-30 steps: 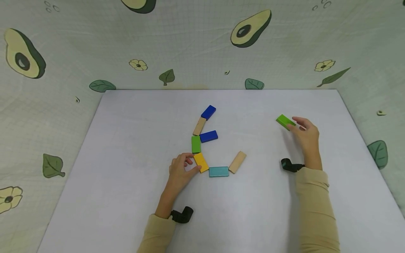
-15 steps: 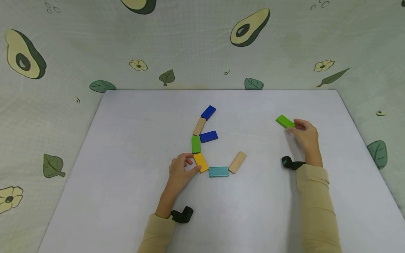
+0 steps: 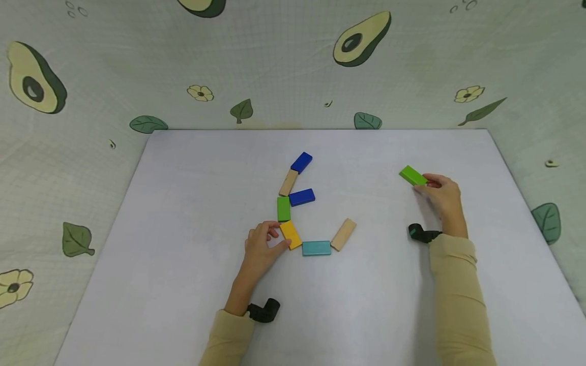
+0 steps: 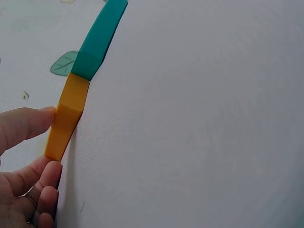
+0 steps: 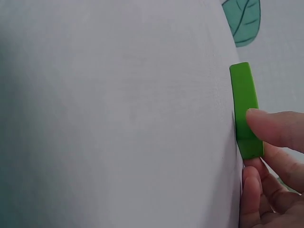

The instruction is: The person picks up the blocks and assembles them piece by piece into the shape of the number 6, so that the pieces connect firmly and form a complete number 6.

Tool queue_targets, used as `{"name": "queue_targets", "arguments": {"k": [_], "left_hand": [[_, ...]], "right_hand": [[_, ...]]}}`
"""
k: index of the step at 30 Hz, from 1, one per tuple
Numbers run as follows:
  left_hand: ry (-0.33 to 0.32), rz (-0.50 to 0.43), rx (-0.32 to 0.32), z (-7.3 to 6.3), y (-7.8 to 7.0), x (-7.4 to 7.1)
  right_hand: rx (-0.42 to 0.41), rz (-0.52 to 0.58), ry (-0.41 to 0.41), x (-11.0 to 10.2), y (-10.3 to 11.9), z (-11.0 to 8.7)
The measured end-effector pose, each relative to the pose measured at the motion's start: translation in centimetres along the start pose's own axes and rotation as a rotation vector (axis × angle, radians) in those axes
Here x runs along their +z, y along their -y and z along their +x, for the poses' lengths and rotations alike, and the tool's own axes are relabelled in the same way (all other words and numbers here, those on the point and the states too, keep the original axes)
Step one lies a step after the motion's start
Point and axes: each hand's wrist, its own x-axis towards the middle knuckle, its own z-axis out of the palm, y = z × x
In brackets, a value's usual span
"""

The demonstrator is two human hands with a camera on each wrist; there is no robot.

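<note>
My left hand [image 3: 261, 247] pinches a yellow block [image 3: 291, 235] between thumb and fingers, one fingertip at its far end and the thumb at its near end. The block lies flat in a curved chain, its near end meeting a teal block [image 3: 316, 248] and its far end a green block [image 3: 284, 209]. Over on the right, my right hand [image 3: 442, 197] grips a bright green block [image 3: 413, 175] by its near end. In the right wrist view the thumb lies along that green block [image 5: 244, 99], close to the table surface.
The chain continues with a plain wooden block [image 3: 289, 183] and a blue block [image 3: 301, 162] at the far end; another blue block [image 3: 302, 197] branches right. A second wooden block [image 3: 343, 235] angles off the teal one. The white table [image 3: 366, 305] meets a patterned cloth [image 3: 293, 66] behind.
My right hand's fingers have shifted slightly on the green block, which stays almost in place. The left hand and the chain of blocks hold still.
</note>
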Motion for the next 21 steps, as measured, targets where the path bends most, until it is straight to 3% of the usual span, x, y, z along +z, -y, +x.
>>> {"name": "queue_targets", "arguments": {"k": [21], "left_hand": [[0.001, 0.007, -0.002, 0.19, 0.07, 0.01]], "right_hand": [[-0.056, -0.109, -0.004, 0.13, 0.35, -0.12]]}}
